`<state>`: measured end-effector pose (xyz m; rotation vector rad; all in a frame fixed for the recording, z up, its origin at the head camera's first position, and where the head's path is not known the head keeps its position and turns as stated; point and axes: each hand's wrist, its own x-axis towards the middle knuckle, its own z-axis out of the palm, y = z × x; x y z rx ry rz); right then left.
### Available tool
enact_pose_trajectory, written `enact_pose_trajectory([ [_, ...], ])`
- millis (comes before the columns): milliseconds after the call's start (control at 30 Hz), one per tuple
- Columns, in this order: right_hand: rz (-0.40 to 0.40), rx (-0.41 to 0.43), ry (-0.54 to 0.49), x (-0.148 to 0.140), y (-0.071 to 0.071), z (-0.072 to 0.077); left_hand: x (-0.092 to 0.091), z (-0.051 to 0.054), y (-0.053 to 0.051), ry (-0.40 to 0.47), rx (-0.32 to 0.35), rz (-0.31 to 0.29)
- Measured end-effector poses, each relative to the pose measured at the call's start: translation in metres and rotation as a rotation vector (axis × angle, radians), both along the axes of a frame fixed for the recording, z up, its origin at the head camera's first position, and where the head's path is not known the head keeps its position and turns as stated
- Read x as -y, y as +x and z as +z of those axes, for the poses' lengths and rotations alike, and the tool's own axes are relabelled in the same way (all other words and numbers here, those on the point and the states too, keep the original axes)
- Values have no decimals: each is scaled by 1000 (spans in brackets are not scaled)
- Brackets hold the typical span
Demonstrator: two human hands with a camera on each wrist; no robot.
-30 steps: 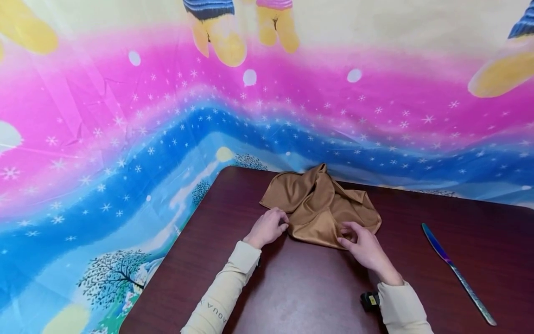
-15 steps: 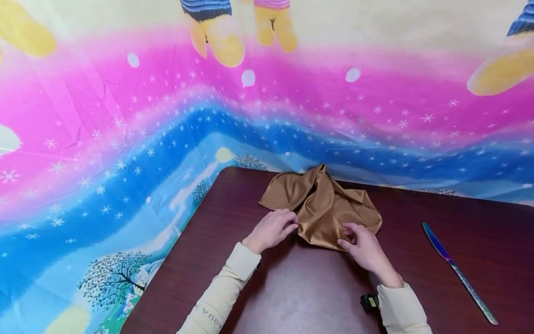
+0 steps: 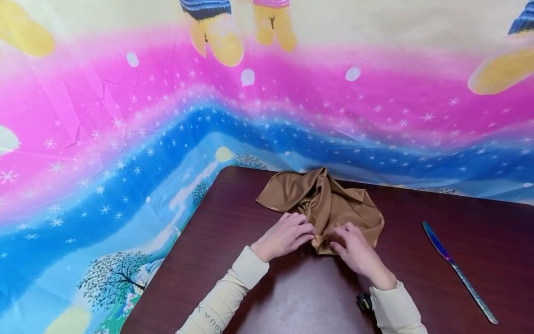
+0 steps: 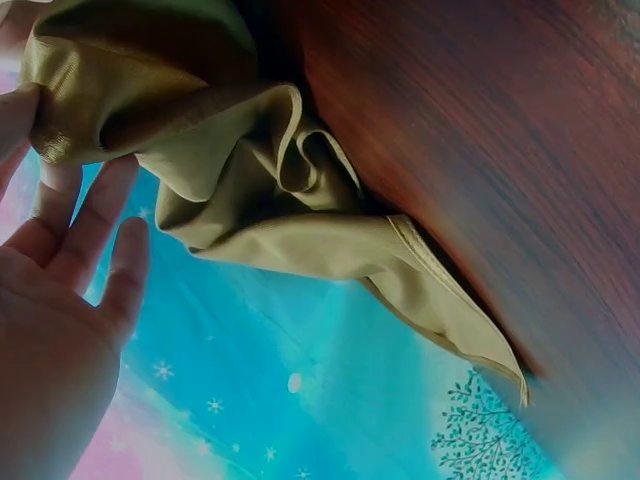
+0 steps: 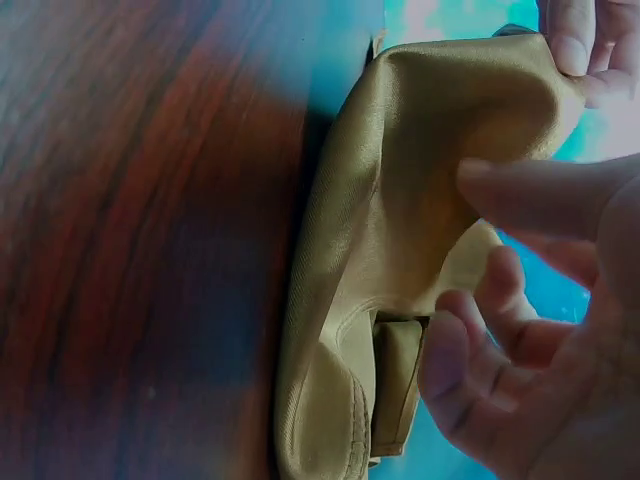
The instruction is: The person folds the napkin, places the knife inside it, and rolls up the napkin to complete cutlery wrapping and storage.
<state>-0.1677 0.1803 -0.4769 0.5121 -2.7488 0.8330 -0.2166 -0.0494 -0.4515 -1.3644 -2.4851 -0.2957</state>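
Note:
A brown satin cloth (image 3: 288, 190) lies crumpled and folded at the back of the table. My left hand (image 3: 283, 236) pinches its front part between thumb and fingers; the right wrist view shows this pinch at the cloth's raised corner. Lower fingers of the left hand (image 4: 75, 290) spread below the fabric in the left wrist view. At the cloth's front right, my right hand (image 3: 356, 250) hovers with thumb and fingers apart and loosely bent. In the right wrist view its thumb (image 5: 540, 195) passes in front of the cloth (image 5: 430, 120); whether it touches is unclear.
To the right on the dark red-brown table (image 3: 187, 260) lies a shiny iridescent table knife (image 3: 449, 262). A colourful printed sheet (image 3: 167, 116) hangs close behind the table's back and left edges. A small black device (image 3: 364, 302) sits at the right wrist.
My left hand has moved right along the cloth's front and drawn that edge rightward, bunching it. The right hand has shifted slightly left. The knife stays in place.

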Motion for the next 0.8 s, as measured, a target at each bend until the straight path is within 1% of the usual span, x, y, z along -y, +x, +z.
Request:
enact_pose_trajectory([
  [67,-31,-9,-17,-1,1,2,-1,0,1,8,14,0],
  [200,-42,-64,-68,-6,2,10,-1,-2,2,12,73,13],
  [267,-48,-75,-74,-9,5,17,-1,-4,1,12,100,19],
  [400,-93,-37,-57,-11,14,36,-3,-9,-3,26,131,31],
  [467,-108,-50,-64,-11,18,44,-4,-10,-4,31,162,40],
  [533,-116,-98,-86,-12,21,49,-4,-11,-5,30,189,47],
  [633,-122,-209,-147,-13,24,56,-6,-11,-5,20,206,38],
  [700,-130,-274,-193,-14,27,61,-7,-11,-5,18,193,28],
  [800,-143,-354,-267,-15,30,68,-11,-9,-4,21,178,28],
])
